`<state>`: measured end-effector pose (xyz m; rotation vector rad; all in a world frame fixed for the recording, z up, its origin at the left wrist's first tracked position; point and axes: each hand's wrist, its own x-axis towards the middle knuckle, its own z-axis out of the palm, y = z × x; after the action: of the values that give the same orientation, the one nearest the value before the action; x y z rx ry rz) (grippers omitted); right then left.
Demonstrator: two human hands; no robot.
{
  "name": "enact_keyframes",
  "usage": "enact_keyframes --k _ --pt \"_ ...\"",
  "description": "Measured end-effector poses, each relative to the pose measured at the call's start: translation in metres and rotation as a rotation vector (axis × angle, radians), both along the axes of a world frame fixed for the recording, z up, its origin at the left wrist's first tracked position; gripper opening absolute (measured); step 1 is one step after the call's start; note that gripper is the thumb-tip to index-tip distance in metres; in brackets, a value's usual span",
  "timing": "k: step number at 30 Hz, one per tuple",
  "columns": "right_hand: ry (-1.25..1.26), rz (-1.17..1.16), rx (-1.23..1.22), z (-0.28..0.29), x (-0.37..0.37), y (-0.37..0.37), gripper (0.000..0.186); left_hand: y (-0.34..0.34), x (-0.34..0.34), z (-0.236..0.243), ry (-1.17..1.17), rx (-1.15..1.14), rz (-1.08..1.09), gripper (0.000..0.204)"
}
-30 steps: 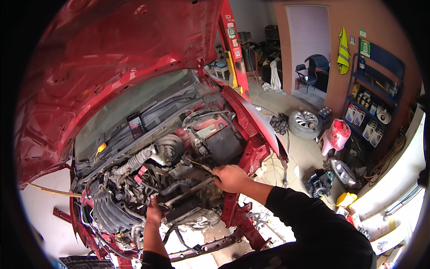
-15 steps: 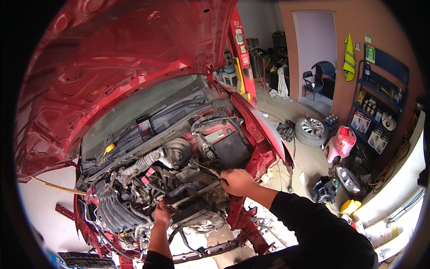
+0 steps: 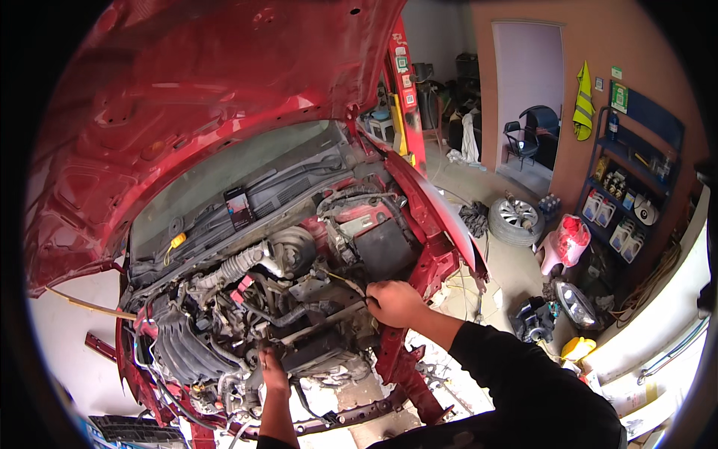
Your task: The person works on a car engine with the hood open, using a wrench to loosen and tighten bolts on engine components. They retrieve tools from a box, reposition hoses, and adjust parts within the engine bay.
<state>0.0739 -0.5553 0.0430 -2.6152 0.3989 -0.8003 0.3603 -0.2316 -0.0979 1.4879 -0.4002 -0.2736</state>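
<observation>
In front of me is a red car's open engine bay, with a dark ribbed engine cover (image 3: 191, 348) on its left. My right hand (image 3: 394, 303) is closed at the right end of a long, pale bar (image 3: 329, 323), near a thin yellowish strip (image 3: 345, 281). What its fingers grip is hidden. My left hand (image 3: 273, 368) is low among the hoses at the front of the engine, near the bar's left end. Its fingertips sink into shadow, so their grip does not show. A bent dark hose (image 3: 299, 313) lies between the hands, behind the bar.
Overhead stands the raised red hood (image 3: 224, 67). A phone (image 3: 238, 209) and a yellow tag-like piece (image 3: 177, 240) lie below the windshield. To the right are a wheel (image 3: 516, 221), a loose headlight (image 3: 574, 303), a pink stool (image 3: 562, 243) and a blue shelf (image 3: 636, 161) with bottles.
My left hand has come down and slightly toward me, away from the bar's left end. My right hand stays closed in nearly the same spot. The view has shifted slightly.
</observation>
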Motion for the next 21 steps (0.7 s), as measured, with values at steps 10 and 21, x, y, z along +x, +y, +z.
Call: enact_keyframes --k 10,21 --pt "-0.047 0.008 0.0 -0.002 0.0 -0.002 0.019 0.005 -0.013 0.005 -0.182 0.088 -0.06 0.013" --pt "-0.324 0.195 0.076 0.016 0.013 0.017 0.024 0.048 -0.084 0.107 -0.554 0.602 0.131 0.028"
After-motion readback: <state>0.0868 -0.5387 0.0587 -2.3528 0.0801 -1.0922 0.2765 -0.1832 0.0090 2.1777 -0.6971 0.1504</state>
